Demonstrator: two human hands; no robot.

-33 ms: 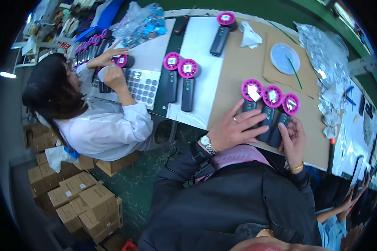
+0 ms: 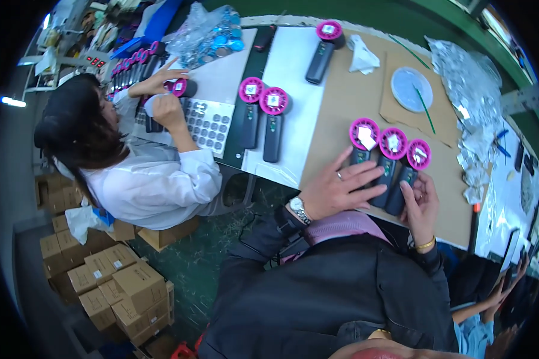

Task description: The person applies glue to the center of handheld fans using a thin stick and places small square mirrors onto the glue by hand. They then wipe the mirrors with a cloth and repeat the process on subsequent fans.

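Note:
Three handheld fans with round pink heads and dark handles lie side by side on the brown cardboard in front of me. My left hand [image 2: 341,188], palm down with fingers spread, rests over the handle of the left fan [image 2: 364,133], its fingertips reaching toward the middle fan [image 2: 393,143]. At the right, my right hand [image 2: 422,206] grips the lower handle of the right fan [image 2: 418,154], thumb on top. White pieces sit on all three pink heads. Part of the left fan's handle is hidden beneath my left hand.
More fans stand apart: a pair [image 2: 273,119] and a single one [image 2: 320,60]. A round white lid [image 2: 411,90] with a green stick lies beyond my fans, beside crumpled clear plastic [image 2: 470,90]. A co-worker [image 2: 144,173] at the left handles another fan [image 2: 179,87].

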